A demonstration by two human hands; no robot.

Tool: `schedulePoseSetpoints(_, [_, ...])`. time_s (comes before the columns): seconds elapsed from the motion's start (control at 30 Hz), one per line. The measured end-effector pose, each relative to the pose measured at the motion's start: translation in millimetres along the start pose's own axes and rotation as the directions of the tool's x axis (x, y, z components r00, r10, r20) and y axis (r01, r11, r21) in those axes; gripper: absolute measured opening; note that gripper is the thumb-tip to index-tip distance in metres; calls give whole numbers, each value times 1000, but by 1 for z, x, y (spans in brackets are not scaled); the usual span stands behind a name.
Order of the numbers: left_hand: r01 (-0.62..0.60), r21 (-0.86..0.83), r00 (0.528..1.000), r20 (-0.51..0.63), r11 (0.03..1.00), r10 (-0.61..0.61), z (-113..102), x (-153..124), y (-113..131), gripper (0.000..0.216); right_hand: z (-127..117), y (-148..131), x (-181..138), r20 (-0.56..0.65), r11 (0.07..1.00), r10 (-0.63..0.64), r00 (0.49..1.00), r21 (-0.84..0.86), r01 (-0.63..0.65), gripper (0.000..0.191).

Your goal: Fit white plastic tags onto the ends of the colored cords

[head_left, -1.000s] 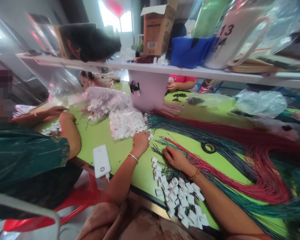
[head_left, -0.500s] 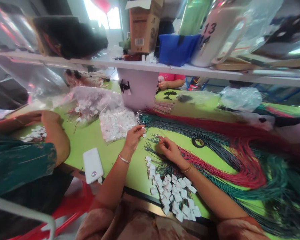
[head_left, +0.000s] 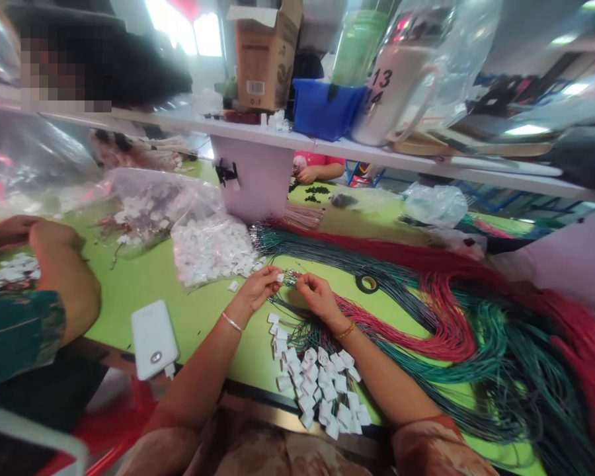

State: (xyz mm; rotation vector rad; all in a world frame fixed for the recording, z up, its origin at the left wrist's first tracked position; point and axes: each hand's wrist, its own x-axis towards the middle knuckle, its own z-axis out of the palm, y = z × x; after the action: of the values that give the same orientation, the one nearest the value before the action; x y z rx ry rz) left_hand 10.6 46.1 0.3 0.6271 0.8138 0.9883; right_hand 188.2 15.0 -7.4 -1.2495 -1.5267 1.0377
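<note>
My left hand [head_left: 258, 289] pinches a small white connector housing [head_left: 280, 277] between thumb and fingertips. Close to it on the right, my right hand [head_left: 320, 299] has its fingertips pressed together at the metal-tipped wire ends [head_left: 291, 278]; it seems to grip a thin wire, largely hidden by the fingers. Red wires [head_left: 406, 337] and green wires [head_left: 426, 370] run from beneath my right hand toward the right. Below my hands lies a pile of white connectors with wires attached [head_left: 322, 383]. A loose white connector [head_left: 233, 286] rests left of my left hand.
A clear bag of white connectors [head_left: 211, 251] lies behind my left hand. Black tape [head_left: 367, 283] sits among the wire bundles. A white power bank [head_left: 153, 340] is near the front edge. A co-worker's arm [head_left: 62, 264] rests at left. A shelf [head_left: 178, 122] crosses above the table.
The view has swung right, so the scene sits further left. My hands have come closer together, with the right hand's fingertips now near the connector in my left hand.
</note>
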Motion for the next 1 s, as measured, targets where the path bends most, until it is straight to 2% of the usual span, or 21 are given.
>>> schedulePoseSetpoints(0.23, [32,33,994,101,999,-35,5,-3,-4,23,2,-1,-1,5,999,-41,999,0,41,21])
schedulePoseSetpoints(0.6, [63,116,985,155,991,-81,1,-3,-2,34,1,0,-4,-22,994,-78,997,-76,76,14])
schedulePoseSetpoints(0.73, [37,135,990,131,990,-55,5,-4,-6,34,3,-2,-5,-22,983,-94,995,-160,89,13])
schedulePoseSetpoints(0.9, [-20,212,998,61,977,7,13,-2,-13,30,4,-2,-4,-45,966,-129,991,-231,115,20])
schedulePoseSetpoints(1.0, [-22,215,1000,-5,976,24,13,-1,-13,27,2,0,-3,9,957,-173,985,-234,170,17])
